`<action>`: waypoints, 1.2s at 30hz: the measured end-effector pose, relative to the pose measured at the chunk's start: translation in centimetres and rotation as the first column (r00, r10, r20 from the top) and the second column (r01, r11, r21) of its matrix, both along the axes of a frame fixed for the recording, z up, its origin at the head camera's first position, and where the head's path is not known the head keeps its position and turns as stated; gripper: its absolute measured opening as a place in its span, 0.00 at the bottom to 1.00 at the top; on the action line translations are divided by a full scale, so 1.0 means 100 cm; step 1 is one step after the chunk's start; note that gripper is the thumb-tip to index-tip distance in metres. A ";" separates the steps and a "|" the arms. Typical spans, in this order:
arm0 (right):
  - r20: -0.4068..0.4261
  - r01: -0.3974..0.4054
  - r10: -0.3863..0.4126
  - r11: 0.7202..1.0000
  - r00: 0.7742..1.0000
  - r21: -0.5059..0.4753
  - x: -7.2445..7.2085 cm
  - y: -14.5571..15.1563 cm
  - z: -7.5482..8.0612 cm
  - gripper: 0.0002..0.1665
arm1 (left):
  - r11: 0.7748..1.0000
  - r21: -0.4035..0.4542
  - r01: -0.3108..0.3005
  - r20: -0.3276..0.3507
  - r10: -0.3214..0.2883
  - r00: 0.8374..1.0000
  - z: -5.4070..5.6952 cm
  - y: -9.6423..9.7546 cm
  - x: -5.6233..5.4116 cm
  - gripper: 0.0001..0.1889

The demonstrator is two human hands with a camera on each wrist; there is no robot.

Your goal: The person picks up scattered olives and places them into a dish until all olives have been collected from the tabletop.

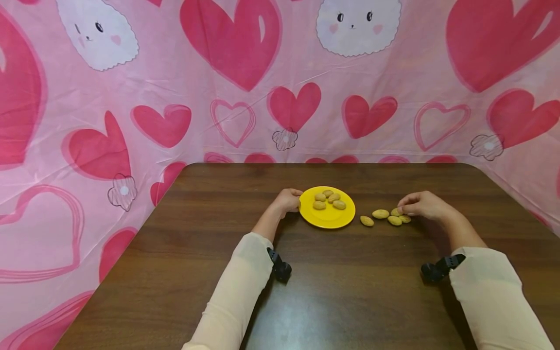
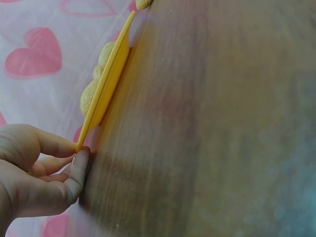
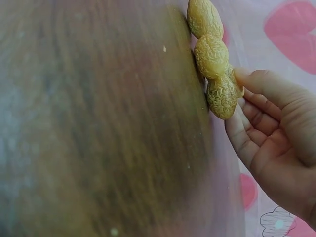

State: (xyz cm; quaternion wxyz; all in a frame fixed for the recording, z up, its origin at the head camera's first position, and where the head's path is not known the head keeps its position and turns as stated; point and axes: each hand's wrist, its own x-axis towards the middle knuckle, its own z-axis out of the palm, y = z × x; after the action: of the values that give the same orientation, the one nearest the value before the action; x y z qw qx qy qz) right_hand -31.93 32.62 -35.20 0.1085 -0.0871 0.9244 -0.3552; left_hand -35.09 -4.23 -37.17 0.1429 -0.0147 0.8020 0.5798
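My left hand (image 1: 287, 201) pinches the left rim of a yellow plate (image 1: 325, 222) between thumb and fingers, as the left wrist view also shows. Several wrinkled, tan, oval pieces that look like dried dates (image 1: 320, 205) lie on the plate. To its right, more dried dates (image 1: 380, 214) lie on the table, one of them nearest the plate (image 1: 367, 221). At the right end of that group my right hand (image 1: 426, 206) pinches a dried date (image 1: 395, 212) with thumb and fingertips. In the right wrist view, other dried dates (image 3: 211, 55) partly hide the held one.
The brown wooden table (image 1: 341, 296) extends around the plate and toward both forearms. Behind it hangs a pink cloth (image 1: 175, 82) printed with hearts. A small black camera sits on the left wrist (image 1: 280, 267) and another on the right wrist (image 1: 437, 270).
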 end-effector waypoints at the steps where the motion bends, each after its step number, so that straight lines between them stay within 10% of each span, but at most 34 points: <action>1: -0.007 0.006 -0.006 1.000 1.000 -0.004 0.000 0.000 0.000 0.22 | 1.000 -0.001 0.002 0.001 -0.002 1.000 0.000 0.000 0.000 0.21; 36: -0.138 0.078 -0.085 0.996 0.987 -0.053 -0.001 -0.026 0.010 0.25 | 1.000 -0.030 -0.004 0.006 0.005 1.000 0.000 0.001 0.000 0.20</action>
State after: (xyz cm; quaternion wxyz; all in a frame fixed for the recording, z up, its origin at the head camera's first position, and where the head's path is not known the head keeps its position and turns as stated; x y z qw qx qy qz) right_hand -32.02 30.01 -34.22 0.0265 -0.0765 0.9239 -0.3740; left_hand -35.10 -4.18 -37.12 0.1439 -0.0205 0.8101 0.5680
